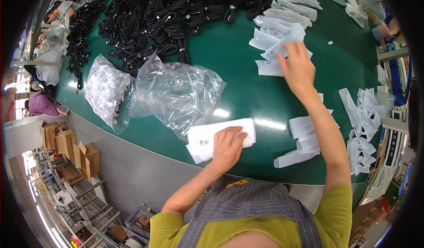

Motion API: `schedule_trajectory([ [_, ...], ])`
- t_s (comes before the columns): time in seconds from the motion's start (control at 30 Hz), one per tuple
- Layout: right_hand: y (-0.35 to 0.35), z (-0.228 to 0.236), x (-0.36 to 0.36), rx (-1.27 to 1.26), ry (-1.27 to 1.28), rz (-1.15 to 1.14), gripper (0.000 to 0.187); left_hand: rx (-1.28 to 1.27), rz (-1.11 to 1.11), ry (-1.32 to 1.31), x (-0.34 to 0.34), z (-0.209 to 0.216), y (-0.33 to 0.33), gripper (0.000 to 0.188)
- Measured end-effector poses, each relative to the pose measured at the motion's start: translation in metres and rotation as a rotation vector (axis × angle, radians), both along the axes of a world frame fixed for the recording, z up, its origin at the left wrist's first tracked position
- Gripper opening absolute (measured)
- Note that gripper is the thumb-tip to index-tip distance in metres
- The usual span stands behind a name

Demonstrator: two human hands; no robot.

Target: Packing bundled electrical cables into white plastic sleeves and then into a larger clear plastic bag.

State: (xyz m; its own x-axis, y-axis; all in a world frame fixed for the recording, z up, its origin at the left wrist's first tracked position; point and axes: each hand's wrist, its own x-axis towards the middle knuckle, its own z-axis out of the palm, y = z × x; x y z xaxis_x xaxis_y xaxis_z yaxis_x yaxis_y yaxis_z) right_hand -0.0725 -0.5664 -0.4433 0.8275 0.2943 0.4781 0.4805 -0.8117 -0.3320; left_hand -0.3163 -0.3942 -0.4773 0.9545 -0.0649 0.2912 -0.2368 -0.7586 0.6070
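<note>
My left hand (227,148) presses on a stack of white printed sleeves (201,137) near the front edge of the green table. Its fingers are bent and drawn together on the top sleeve; what lies under them is hidden. Farther off to the right, my right hand (300,69) is over the near end of a row of white sleeves (282,22). Its thumb stands apart from the fingers. One slanting white sleeve (279,45) lies across others there, partly under the fingertips, which are slightly blurred.
A large heap of coiled black cables (154,18) covers the far left. Nearer are a clear bag of small white pieces (106,89) and a crumpled clear plastic bag (181,89). More white sleeves (304,137) lie beside my right forearm, others (360,128) at the right edge. Cardboard boxes (86,159) stand left.
</note>
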Motion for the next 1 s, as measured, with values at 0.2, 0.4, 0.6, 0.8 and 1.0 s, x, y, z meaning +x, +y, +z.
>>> schedule_trajectory([
  [0.2,0.147,-0.035,0.113,-0.069,0.114,0.272,0.049,-0.052,-0.016,0.020,0.000,-0.012,-0.009,0.026],
  [0.4,0.145,-0.053,0.080,-0.189,-0.150,0.293,0.020,-0.063,-0.010,-0.026,0.004,-0.011,-0.003,0.026],
  [0.6,0.023,0.006,-0.066,0.119,0.487,0.404,0.027,-0.051,0.021,-0.058,0.006,-0.003,0.007,0.026],
  [0.8,-0.062,0.008,-0.164,0.205,0.643,0.235,0.034,0.113,0.008,0.045,0.018,0.011,-0.017,0.021],
  [1.0,-0.068,0.008,-0.183,0.112,0.649,0.289,0.037,0.090,0.087,-0.031,0.010,0.003,-0.009,0.015],
])
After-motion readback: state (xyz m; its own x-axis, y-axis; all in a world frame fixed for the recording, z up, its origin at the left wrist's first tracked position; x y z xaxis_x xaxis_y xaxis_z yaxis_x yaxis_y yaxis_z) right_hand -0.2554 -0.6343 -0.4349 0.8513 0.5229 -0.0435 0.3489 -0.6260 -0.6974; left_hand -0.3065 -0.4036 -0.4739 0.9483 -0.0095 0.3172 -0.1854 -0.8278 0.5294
